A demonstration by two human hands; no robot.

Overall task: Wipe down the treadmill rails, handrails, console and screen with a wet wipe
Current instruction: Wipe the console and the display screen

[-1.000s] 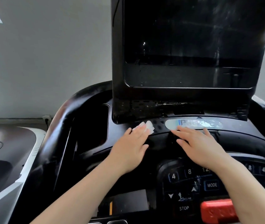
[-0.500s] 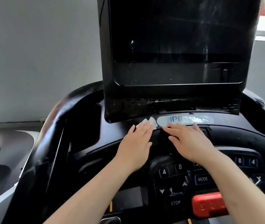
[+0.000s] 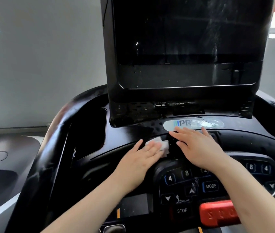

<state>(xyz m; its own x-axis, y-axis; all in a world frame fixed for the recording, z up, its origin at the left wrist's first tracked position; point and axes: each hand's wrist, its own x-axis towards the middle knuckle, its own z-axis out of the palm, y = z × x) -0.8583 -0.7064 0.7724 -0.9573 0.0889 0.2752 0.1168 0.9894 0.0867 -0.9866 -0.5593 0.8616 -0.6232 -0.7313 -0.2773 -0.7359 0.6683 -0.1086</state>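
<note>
The left hand (image 3: 143,155) lies flat, fingers straight, pressing the white wet wipe (image 3: 162,145) onto the black console (image 3: 133,132) just below the foot of the screen (image 3: 183,39). The wipe peeks out past the fingertips. The right hand (image 3: 199,147) rests beside it, fingers extended and holding nothing, its tips touching the lower edge of the silver logo badge (image 3: 193,123). The two hands are close but apart. Near the console's front edge sit the number keys, the MODE button (image 3: 211,186) and the red stop tab (image 3: 220,213).
</note>
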